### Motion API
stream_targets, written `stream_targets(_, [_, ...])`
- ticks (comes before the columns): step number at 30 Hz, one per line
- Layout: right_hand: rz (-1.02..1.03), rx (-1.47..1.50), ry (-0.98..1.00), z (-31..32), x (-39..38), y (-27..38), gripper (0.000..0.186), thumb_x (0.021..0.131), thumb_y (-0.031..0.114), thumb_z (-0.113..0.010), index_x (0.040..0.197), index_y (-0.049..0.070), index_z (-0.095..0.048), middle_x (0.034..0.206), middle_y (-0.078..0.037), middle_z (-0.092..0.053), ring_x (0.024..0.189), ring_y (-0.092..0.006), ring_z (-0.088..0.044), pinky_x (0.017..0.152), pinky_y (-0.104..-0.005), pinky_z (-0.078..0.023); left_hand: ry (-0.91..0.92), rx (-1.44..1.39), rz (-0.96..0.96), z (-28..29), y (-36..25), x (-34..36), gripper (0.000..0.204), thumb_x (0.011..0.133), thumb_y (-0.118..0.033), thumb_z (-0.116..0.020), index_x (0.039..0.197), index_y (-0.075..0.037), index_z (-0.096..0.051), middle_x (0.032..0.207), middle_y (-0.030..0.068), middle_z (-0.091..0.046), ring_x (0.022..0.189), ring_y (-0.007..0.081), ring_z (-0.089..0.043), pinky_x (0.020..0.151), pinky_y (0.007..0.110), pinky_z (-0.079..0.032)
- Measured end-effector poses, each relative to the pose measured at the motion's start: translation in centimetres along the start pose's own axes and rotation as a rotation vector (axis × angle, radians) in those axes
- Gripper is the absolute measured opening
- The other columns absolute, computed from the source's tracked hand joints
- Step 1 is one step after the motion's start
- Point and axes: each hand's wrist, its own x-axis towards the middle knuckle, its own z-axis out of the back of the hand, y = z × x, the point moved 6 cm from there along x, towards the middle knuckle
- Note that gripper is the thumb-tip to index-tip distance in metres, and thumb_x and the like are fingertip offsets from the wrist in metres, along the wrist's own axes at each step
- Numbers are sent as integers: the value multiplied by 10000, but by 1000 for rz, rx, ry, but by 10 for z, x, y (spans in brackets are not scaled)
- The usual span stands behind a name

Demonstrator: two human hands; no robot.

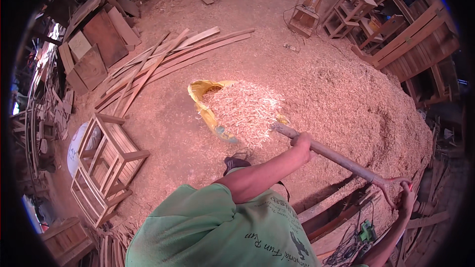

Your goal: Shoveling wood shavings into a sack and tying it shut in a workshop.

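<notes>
A long-shafted shovel [341, 157] slants from the lower right up to the middle of the view. My left hand [303, 144] is wrapped round its shaft, well toward the blade end. At the far end my right hand [406, 197] grips the forked handle. The blade is hidden under a heap of wood shavings [247, 106]. Those shavings lie over a yellow sack [210, 117], whose open mouth shows on the left side. A dark shoe [236, 163] stands just below the sack.
A large mound of shavings [366, 104] spreads along the right. Loose planks [168, 59] lie crossed at the upper left. A wooden chair frame [111, 158] rests on its side beside a white filled sack [79, 143]. A green power tool [367, 231] with cords sits at the lower right.
</notes>
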Motion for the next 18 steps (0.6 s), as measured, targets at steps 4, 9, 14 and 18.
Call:
stream_targets(4, [224, -56, -84, -15, -34, 77, 271, 861, 360, -632, 901, 102, -559, 516, 40, -415, 384, -83, -423, 354, -245, -320, 107, -4, 14, -10, -30, 1, 238, 843, -143, -505, 1037, -27, -431, 997, 154, -522, 981, 317, -557, 919, 577, -446])
stream_targets(9, [389, 10, -232, -13, -90, 130, 185, 917, 274, -591, 852, 107, -544, 545, 55, -409, 403, -55, -393, 381, -220, -289, 246, -36, 21, -29, -53, -17, 248, 843, -139, -524, 1038, -24, -425, 1019, 156, -514, 969, 313, -563, 935, 529, -457])
stream_targets(14, [634, 130, -304, -7, -131, 135, 355, 912, 280, -621, 1154, 22, -580, 775, 52, -513, 623, -17, -433, 525, -163, -304, 367, -172, 17, -32, -63, -34, 214, 827, -102, -540, 994, -25, -432, 910, 131, -505, 905, 300, -569, 891, 496, -487])
stream_targets(18, [833, 184, -314, 3, -160, 103, 381, 917, 295, -612, 1141, -11, -575, 932, -23, -593, 703, -60, -493, 601, -179, -364, 472, -213, -25, -36, -69, -48, 158, 825, -100, -535, 941, -36, -450, 858, 117, -499, 853, 284, -555, 868, 484, -492])
